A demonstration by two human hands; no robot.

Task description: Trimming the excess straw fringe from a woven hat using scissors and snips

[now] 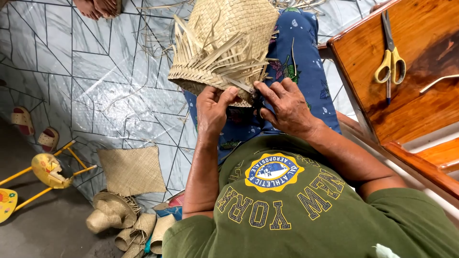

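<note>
A half-woven straw basket [224, 38] rests upside down on my lap, over a blue patterned cloth [299, 57], with loose strips sticking out along its rim. My left hand [213, 107] pinches the rim at the near edge, thumb on top. My right hand [284, 107] sits beside it, fingers closed on a loose straw strip [246, 87] at the same edge. A small dark tool may be under the right fingers; I cannot tell.
Yellow-handled scissors [391, 59] lie on a wooden bench [420, 110] at right. On the patterned floor mat at left are a flat woven mat piece [131, 169], several small woven baskets [124, 222], sandals [33, 129] and a yellow child's toy frame [45, 169]. Another person's feet [98, 7] show at top.
</note>
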